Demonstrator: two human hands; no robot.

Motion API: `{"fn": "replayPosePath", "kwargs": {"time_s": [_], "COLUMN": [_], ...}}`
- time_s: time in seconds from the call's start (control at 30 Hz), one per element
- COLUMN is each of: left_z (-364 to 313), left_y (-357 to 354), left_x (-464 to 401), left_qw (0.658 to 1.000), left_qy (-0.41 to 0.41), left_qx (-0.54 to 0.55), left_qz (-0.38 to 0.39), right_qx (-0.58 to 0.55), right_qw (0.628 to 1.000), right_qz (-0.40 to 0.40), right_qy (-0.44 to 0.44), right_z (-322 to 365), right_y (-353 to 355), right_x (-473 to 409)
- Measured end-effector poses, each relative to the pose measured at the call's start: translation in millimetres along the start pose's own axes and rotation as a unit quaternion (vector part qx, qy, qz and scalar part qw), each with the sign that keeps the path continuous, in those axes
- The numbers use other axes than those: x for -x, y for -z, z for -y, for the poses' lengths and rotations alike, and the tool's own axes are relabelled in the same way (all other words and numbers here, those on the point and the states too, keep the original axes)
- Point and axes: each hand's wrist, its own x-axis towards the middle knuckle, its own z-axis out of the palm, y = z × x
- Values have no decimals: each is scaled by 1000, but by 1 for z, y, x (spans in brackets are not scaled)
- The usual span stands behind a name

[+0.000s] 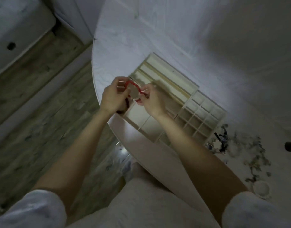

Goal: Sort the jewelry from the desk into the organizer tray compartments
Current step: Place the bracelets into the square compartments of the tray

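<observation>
Pinching a red beaded bracelet (133, 90) between left hand (112, 97) and right hand (152, 102) over the mostly bare wooden compartment tray (205, 112); a scattered dark jewelry pile (240, 150) at lower right waits.

The person wears a white short-sleeved top: the left sleeve (31, 209) and the right sleeve (250, 211) both end above the elbow, loose and slightly creased at the hem. Below them both forearms are bare down to the wrists, with no watch, band or ring that shows. The left hand (112, 97) and right hand (153, 101) are bare too. Light beige shorts (141, 203) of a soft, plain cloth cover the lap.
</observation>
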Motion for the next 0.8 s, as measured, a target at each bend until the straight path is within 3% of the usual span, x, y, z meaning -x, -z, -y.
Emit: {"fn": "replayPosePath", "kwargs": {"time_s": [0.13, 0.23, 0.3, 0.4, 0.53, 0.63, 0.8], "left_z": [18, 42, 55, 61, 65, 66, 68], "left_y": [18, 31, 37, 36, 32, 36, 39], "left_x": [-18, -21, -25, -34, -39, -40, -40], "left_qw": [987, 965, 934, 862, 804, 792, 792], "left_qy": [-36, -132, -209, -303, -353, -360, -379], "left_qx": [-140, -211, -276, -389, -458, -474, -462], "left_qz": [76, 84, 87, 117, 138, 137, 123], "right_qx": [8, 137, 294, 433, 517, 529, 465], "right_qw": [999, 988, 940, 855, 797, 797, 849], "right_qz": [-9, -56, -72, -41, -35, -20, -3], "right_qy": [-46, 36, 155, 281, 310, 289, 251], "right_z": [5, 6, 2, -12, -20, -20, -22], "right_y": [-11, -8, -6, -10, -17, -21, -24], "right_x": [-9, -5, -5, -14, -22, -20, -11]}}
